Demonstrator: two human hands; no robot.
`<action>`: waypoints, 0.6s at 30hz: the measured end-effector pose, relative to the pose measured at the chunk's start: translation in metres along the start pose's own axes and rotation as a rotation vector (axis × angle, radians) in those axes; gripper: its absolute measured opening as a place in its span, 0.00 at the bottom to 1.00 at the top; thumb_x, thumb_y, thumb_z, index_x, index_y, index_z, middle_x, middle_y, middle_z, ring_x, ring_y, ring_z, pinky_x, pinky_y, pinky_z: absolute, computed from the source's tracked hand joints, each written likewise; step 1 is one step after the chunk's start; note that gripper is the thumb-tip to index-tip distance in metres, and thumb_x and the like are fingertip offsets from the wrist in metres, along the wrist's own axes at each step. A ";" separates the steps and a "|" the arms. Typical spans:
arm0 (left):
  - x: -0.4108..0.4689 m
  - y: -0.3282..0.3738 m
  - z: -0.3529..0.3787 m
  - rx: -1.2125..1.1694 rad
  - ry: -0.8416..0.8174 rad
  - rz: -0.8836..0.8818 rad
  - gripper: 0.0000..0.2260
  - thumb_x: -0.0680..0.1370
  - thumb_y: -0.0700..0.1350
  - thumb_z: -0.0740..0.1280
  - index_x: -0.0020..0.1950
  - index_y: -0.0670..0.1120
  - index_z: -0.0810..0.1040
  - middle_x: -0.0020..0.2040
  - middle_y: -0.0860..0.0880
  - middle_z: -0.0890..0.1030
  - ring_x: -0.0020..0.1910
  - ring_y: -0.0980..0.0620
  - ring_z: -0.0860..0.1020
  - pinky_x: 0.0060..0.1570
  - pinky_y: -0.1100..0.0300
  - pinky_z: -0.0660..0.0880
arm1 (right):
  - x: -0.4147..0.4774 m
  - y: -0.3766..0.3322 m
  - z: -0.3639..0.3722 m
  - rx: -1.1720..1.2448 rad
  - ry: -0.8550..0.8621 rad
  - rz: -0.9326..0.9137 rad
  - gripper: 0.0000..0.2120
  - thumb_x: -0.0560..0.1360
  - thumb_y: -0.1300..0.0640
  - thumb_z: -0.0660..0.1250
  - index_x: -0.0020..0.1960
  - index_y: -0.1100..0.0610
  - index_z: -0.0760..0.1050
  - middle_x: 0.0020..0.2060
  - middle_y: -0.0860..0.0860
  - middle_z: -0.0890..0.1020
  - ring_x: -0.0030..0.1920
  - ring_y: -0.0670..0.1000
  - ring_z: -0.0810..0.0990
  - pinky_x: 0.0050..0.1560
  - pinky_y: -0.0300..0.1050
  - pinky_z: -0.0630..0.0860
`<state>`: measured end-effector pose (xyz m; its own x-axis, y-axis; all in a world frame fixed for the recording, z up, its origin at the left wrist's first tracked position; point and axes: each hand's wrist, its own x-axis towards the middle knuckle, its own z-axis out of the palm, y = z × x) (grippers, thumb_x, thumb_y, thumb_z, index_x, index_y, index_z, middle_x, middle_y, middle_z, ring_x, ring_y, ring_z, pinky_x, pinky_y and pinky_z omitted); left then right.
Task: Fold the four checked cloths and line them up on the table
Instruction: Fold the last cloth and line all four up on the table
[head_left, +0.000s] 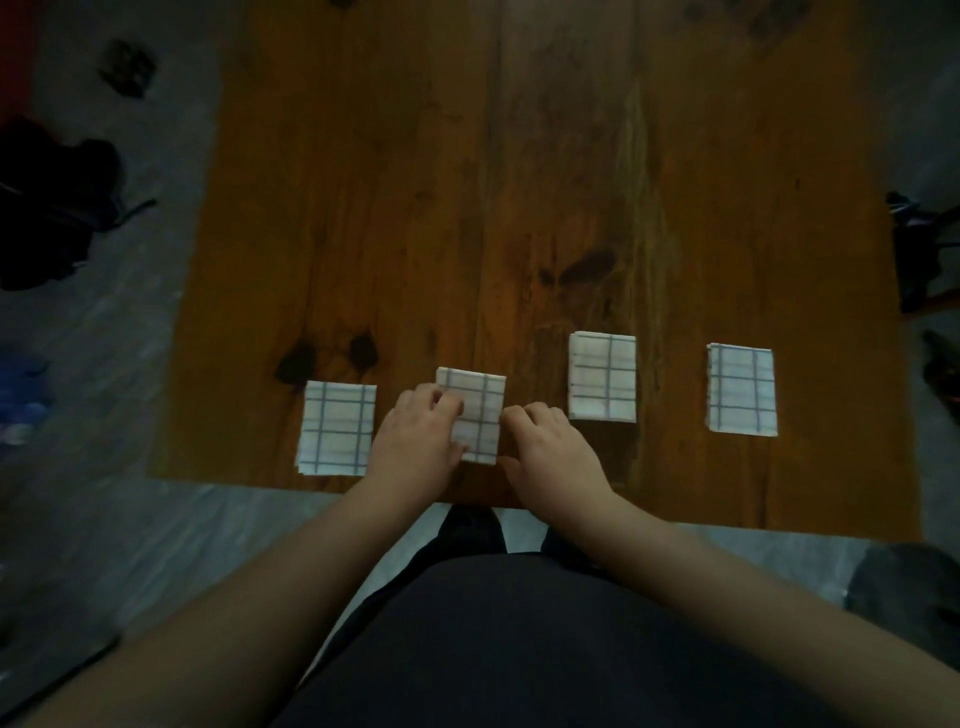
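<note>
Several folded white cloths with a blue check lie in a row near the front edge of the wooden table (519, 182). The leftmost cloth (336, 429) lies flat and untouched. The second cloth (480, 410) lies between my hands. My left hand (421, 441) rests on its left side with the fingers curled over the edge. My right hand (550, 452) touches its right edge with bent fingers. To the right lie the third cloth (602, 376) and the fourth cloth (742, 389), both flat and apart from my hands.
Dark knots (324, 356) mark the wood behind the leftmost cloth. A dark bundle (52, 202) lies on the grey floor at the left, and a dark object (919, 249) stands past the table's right edge. My dark-clothed body fills the bottom of the view.
</note>
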<state>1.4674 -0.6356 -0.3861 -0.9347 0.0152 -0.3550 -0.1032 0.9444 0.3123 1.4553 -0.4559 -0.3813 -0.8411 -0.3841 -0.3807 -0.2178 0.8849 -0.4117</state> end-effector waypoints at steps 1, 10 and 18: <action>-0.004 -0.005 0.000 0.001 0.000 -0.015 0.22 0.76 0.53 0.71 0.67 0.54 0.69 0.66 0.50 0.70 0.64 0.50 0.69 0.65 0.54 0.71 | 0.002 -0.006 0.004 -0.012 -0.011 -0.005 0.23 0.78 0.48 0.68 0.70 0.46 0.65 0.62 0.48 0.74 0.59 0.49 0.73 0.59 0.46 0.76; -0.010 -0.028 0.007 -0.018 -0.026 0.011 0.25 0.77 0.51 0.70 0.72 0.54 0.67 0.67 0.51 0.70 0.66 0.50 0.69 0.66 0.53 0.70 | 0.013 -0.019 0.021 -0.107 0.011 0.018 0.23 0.78 0.47 0.67 0.70 0.47 0.65 0.61 0.50 0.73 0.56 0.49 0.73 0.56 0.47 0.77; 0.028 -0.025 -0.001 -0.014 0.000 0.068 0.23 0.78 0.50 0.68 0.72 0.52 0.68 0.67 0.49 0.71 0.66 0.49 0.68 0.65 0.54 0.69 | 0.038 -0.011 0.009 -0.132 0.063 0.034 0.21 0.79 0.49 0.65 0.70 0.50 0.67 0.61 0.52 0.73 0.56 0.51 0.73 0.55 0.48 0.76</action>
<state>1.4430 -0.6589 -0.4030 -0.9397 0.0788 -0.3327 -0.0446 0.9365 0.3479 1.4299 -0.4827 -0.3987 -0.8774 -0.3401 -0.3384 -0.2486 0.9255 -0.2856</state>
